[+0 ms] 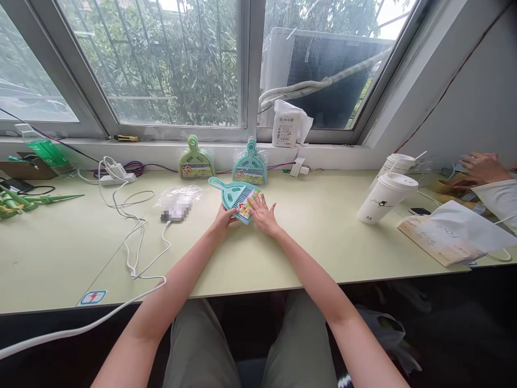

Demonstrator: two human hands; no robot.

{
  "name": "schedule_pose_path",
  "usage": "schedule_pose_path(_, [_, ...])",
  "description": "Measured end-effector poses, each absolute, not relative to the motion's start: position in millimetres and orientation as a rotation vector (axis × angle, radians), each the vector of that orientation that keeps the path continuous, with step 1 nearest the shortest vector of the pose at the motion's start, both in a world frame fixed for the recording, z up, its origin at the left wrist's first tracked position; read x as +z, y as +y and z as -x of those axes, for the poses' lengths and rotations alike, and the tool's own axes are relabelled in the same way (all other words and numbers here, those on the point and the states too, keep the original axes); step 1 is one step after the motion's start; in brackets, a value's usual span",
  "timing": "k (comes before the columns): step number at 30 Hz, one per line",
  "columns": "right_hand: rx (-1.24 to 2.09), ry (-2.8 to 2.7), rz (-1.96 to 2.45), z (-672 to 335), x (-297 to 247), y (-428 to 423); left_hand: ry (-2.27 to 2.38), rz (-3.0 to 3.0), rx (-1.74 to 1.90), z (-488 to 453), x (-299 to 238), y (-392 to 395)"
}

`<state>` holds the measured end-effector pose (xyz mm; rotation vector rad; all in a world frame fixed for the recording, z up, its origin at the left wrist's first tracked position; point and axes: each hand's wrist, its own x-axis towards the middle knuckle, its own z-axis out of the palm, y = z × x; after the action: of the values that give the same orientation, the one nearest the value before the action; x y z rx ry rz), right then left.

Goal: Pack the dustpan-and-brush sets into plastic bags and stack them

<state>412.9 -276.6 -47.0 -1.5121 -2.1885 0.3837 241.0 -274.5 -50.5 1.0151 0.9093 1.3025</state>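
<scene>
A teal mini dustpan-and-brush set (233, 193) in clear wrap lies flat on the pale green table (307, 242) in front of me. My left hand (223, 217) grips its near left edge with curled fingers. My right hand (263, 212) rests on its right side over the colourful label, fingers spread flat. Two more wrapped sets stand against the window ledge behind: a green set (196, 160) and a teal set (250, 163).
A clear packet (177, 203) lies left of the set, with a white cable (133, 237) and power strip (117, 175) further left. Two white lidded cups (386, 198), a white paper bag (452, 237) and another person's hand (482, 168) are at the right. A white packet (287, 125) sits on the sill.
</scene>
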Motion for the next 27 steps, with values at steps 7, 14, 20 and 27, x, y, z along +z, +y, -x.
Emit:
schedule_pose_path(7, [0.473,-2.208,1.442,-412.6,-50.8,-276.5,0.895,-1.071,1.265,-241.0,-48.7,-278.4])
schedule_pose_path(14, [0.416,-2.244,1.435,-412.5,-47.4,-280.0,0.869,-1.064,1.257,-240.4,-53.0,-274.4])
schedule_pose_path(20, [0.391,-2.246,1.441,-409.7,-44.6,-283.3,0.817,-1.073,1.218,-241.0,-49.1,-275.9])
schedule_pose_path(27, [0.337,-2.206,1.443,-410.8,-45.1,-281.6,0.773,-1.062,1.233,-243.3,-48.5,-277.2])
